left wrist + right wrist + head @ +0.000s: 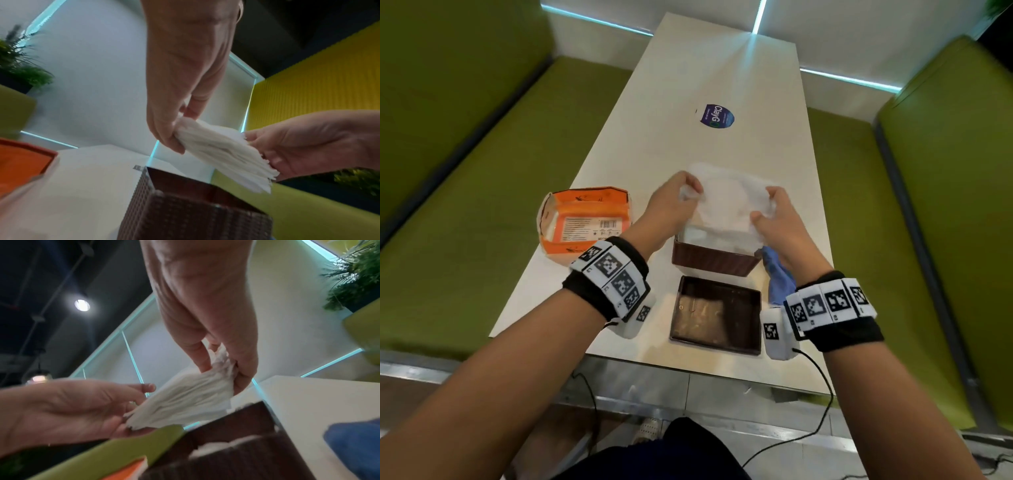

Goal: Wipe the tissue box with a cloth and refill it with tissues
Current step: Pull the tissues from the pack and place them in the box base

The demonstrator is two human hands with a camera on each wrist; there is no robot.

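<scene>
A thick stack of white tissues (729,202) (222,152) (189,399) hangs just above the open brown woven tissue box (714,262) (195,216) (236,456). My left hand (681,198) (174,129) pinches the stack's left end. At the right end my right hand (770,212) (226,366) pinches it too. More white tissue lies inside the box. The box's brown lid (715,315) lies upside down on the table in front of it. A blue cloth (779,274) (357,444) lies crumpled just right of the box.
An opened orange tissue packet (585,222) (18,162) lies left of the box on the white table (688,102). A round blue sticker (715,116) marks the table further back. Green padded benches (465,171) flank both sides. Cables hang under the near table edge.
</scene>
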